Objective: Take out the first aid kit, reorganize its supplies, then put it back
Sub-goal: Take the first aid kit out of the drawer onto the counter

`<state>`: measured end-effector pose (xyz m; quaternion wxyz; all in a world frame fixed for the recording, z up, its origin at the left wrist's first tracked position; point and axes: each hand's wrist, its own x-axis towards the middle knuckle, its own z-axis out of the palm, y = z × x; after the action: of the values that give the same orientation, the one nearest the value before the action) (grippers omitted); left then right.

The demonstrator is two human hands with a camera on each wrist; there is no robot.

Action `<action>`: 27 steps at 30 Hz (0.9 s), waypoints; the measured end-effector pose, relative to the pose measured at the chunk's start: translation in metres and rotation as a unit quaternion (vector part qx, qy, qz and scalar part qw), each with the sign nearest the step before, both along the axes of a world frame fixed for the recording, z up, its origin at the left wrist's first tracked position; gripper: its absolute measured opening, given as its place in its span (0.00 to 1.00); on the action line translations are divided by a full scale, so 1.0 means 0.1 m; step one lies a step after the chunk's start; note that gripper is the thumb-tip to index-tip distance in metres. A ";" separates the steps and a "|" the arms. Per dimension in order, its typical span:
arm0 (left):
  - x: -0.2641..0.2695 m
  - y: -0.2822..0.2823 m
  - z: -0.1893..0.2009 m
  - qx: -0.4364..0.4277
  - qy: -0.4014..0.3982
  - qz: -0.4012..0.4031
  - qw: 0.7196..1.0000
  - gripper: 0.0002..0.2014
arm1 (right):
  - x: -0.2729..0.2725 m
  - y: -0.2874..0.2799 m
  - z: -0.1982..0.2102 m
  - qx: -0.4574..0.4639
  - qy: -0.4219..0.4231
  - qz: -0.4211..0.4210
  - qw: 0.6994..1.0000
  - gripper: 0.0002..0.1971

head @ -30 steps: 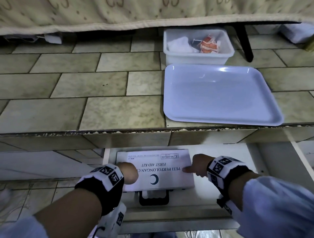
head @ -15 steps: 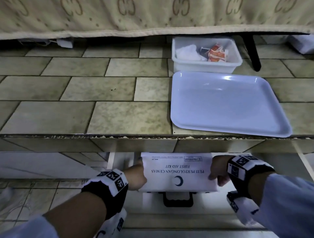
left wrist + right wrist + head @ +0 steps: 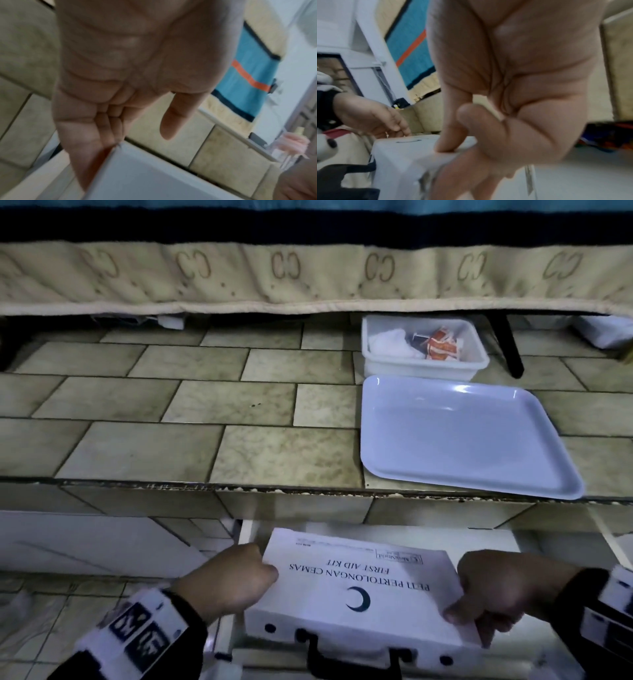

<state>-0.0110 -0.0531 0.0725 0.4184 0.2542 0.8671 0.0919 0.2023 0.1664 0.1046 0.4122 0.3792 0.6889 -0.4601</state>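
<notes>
The left hand [image 3: 227,583] grips the left edge of the first aid kit [image 3: 356,587], fingers curled under its side and thumb at the lid. The right hand [image 3: 503,587] clamps the right near corner — thumb on top, fingers wrapped beneath, as the right wrist view shows plainly. The kit, a white case with a crescent mark and a black handle [image 3: 352,655] on its near side, sits tilted between the two hands, below the near edge of the tiled counter [image 3: 171,412]. Up on the counter, to the right, lies a white tray [image 3: 462,440]; just beyond it stands a white tub [image 3: 421,368] holding white wadding and red-and-white packets. A patterned cloth [image 3: 308,275] hangs along the far side.
</notes>
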 end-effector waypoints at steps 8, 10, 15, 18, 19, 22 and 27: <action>0.07 -0.81 1.01 0.099 0.110 0.072 0.986 0.13 | -0.12 -0.36 0.97 0.064 0.083 0.077 0.992 0.18; -0.03 -1.04 1.15 0.137 0.121 0.136 0.974 0.20 | -0.25 -0.41 1.21 0.058 0.112 0.059 0.990 0.10; -1.29 -1.58 0.79 0.244 0.131 0.219 0.936 0.38 | -0.75 -0.39 1.55 0.148 0.236 0.035 0.960 0.13; -1.20 -0.87 1.31 0.332 0.051 0.325 0.884 0.26 | -1.21 -0.37 1.52 0.176 0.302 -0.014 0.937 0.15; -1.22 -0.69 1.38 0.367 0.050 0.337 0.866 0.18 | -1.38 -0.35 1.46 0.190 0.307 -0.026 0.932 0.15; -1.31 -0.32 1.37 0.419 0.083 0.356 0.831 0.07 | -1.79 -0.30 1.25 0.254 0.285 -0.007 0.924 0.11; -1.43 -0.15 1.13 0.425 0.001 0.384 0.820 0.09 | -2.02 -0.25 1.01 0.304 0.288 0.025 0.908 0.09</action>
<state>-0.1544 -0.0683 0.1857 0.1984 0.0533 0.7698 0.6044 0.0003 0.1418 0.2057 0.0718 0.3194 0.8935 -0.3075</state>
